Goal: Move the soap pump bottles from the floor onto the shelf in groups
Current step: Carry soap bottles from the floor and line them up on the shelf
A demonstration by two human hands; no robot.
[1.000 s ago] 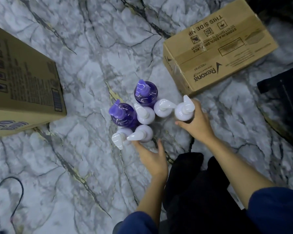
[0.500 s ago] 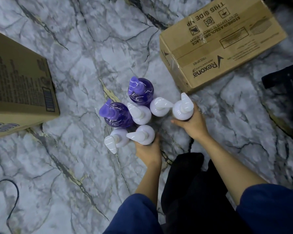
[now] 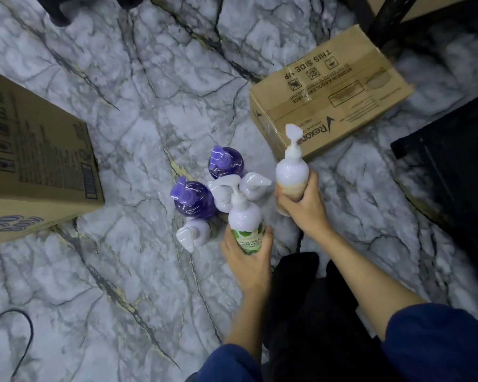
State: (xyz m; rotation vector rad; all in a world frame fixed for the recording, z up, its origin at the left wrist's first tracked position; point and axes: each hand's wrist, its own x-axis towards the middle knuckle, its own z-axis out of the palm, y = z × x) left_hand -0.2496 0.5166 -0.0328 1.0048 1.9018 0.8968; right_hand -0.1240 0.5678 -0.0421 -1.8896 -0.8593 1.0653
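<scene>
Fingers of each hand, left hand and right hand, clamped one white bottle apiece, lifted; five bottles remained on the floor, none visibly shelved.

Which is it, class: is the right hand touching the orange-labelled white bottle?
Touching. The head view shows the right hand curled round the orange-labelled white bottle.

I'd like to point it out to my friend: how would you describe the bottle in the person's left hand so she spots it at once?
Start at the Rexona cardboard box on the marble floor and drop to the cluster of pump bottles just below it. The left hand grips a white bottle raised at the cluster's near edge. Only it shows a green leaf label.
</scene>
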